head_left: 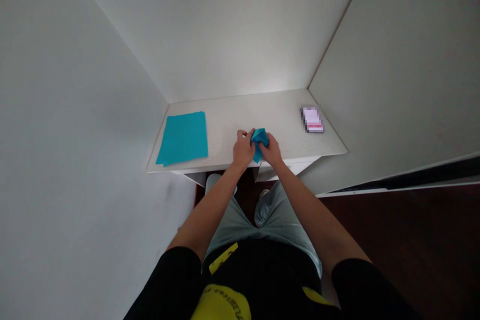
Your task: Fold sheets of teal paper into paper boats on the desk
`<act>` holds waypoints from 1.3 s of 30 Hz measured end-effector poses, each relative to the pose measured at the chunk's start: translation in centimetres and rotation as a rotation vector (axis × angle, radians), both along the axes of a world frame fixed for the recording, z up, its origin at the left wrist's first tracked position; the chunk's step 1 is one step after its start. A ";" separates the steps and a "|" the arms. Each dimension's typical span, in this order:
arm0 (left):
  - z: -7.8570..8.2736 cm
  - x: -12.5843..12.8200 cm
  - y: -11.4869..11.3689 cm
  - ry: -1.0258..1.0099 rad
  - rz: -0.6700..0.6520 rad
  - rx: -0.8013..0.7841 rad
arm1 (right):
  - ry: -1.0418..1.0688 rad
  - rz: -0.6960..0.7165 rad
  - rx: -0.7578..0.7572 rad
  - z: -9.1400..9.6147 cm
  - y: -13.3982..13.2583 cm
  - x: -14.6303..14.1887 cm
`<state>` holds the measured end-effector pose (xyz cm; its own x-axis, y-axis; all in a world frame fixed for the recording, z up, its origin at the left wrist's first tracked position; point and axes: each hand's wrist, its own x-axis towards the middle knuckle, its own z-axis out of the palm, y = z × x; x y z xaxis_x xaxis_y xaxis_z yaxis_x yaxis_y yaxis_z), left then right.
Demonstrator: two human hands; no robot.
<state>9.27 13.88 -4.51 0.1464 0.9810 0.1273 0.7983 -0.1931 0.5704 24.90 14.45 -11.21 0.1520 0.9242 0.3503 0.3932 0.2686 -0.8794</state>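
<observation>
Between my two hands is a small folded piece of blue paper [259, 136], close to the desk's front edge, with creased flaps and a point hanging toward me. My left hand [243, 149] grips its left side, fingers bent around the edge. On the other side, my right hand [271, 150] pinches the lower right of the folded paper. The fingertips partly hide its folds. To the left, a stack of flat blue paper sheets [183, 138] lies on the white desk [228, 115], slightly fanned at the corners.
A phone [312, 119] with a lit, blurred-out screen lies at the desk's right side. White walls close in the desk at the left, back [240, 35] and right. My legs are below the front edge, over a dark red floor [405, 240].
</observation>
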 end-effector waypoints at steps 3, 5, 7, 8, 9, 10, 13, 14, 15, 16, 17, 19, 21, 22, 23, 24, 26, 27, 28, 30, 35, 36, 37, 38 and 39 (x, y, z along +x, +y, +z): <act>-0.8 0.3 0.0 -0.073 -0.041 0.055 | 0.007 -0.016 -0.039 -0.2 0.1 -0.2; -1.4 0.4 0.1 -0.118 -0.086 0.095 | 0.019 -0.023 -0.074 -0.3 0.1 -0.3; -1.9 0.3 0.2 -0.151 -0.096 0.122 | 0.031 -0.043 -0.078 -0.3 0.2 -0.2; -2.0 0.3 0.3 -0.166 -0.090 0.129 | 0.034 -0.050 -0.072 -0.3 0.2 -0.2; -2.1 0.2 0.4 -0.183 -0.081 0.134 | 0.036 -0.052 -0.065 -0.3 0.2 -0.1; -2.1 0.1 0.5 -0.200 -0.072 0.135 | 0.035 -0.048 -0.061 -0.3 0.3 -0.1; -2.2 -0.4 1.1 -0.279 -0.028 0.121 | 0.023 -0.035 -0.060 -0.2 0.6 0.0; -2.2 -0.6 1.4 -0.315 -0.001 0.113 | 0.019 -0.036 -0.061 -0.3 0.7 0.0; -2.2 -0.8 1.7 -0.349 0.027 0.105 | 0.017 -0.039 -0.062 -0.3 0.8 0.0; -2.2 -1.1 1.9 -0.378 0.054 0.097 | 0.018 -0.041 -0.063 -0.4 0.9 0.0; -2.2 -1.4 2.1 -0.401 0.077 0.088 | 0.019 -0.038 -0.066 -0.5 1.0 0.0; -2.3 -2.0 2.5 -0.429 0.103 0.069 | 0.022 -0.032 -0.067 -0.6 1.1 0.0; -2.3 -2.5 2.6 -0.441 0.123 0.066 | 0.037 -0.036 -0.060 -0.7 1.1 0.0; -2.3 -2.7 2.6 -0.442 0.131 0.072 | 0.047 -0.039 -0.061 -0.8 1.1 -0.1; -2.3 -2.8 2.5 -0.440 0.133 0.083 | 0.056 -0.043 -0.068 -0.8 1.1 -0.1; -2.3 -2.8 2.4 -0.435 0.126 0.095 | 0.059 -0.049 -0.081 -0.8 1.1 -0.2; -2.3 -2.5 1.8 -0.425 0.078 0.110 | 0.047 -0.070 -0.112 -0.7 1.1 -0.4; -2.3 -2.3 1.5 -0.419 0.043 0.112 | 0.033 -0.092 -0.120 -0.6 1.1 -0.5; -2.3 -2.1 1.1 -0.411 0.010 0.114 | 0.014 -0.116 -0.122 -0.6 1.2 -0.6; -2.3 -1.5 0.3 -0.383 -0.038 0.122 | -0.033 -0.163 -0.119 -0.5 1.4 -0.7; -2.1 -1.1 -0.5 -0.331 -0.046 0.160 | -0.071 -0.207 -0.111 -0.4 1.5 -0.6; -2.0 -1.1 -0.4 -0.335 -0.030 0.165 | -0.055 -0.203 -0.105 -0.3 1.4 -0.6; -2.0 -1.2 -0.2 -0.341 -0.015 0.170 | -0.036 -0.198 -0.099 -0.3 1.3 -0.6; -2.0 -1.3 0.0 -0.348 -0.003 0.173 | -0.015 -0.194 -0.096 -0.2 1.3 -0.6; -2.0 -1.5 0.3 -0.355 0.007 0.174 | 0.009 -0.189 -0.097 -0.1 1.2 -0.7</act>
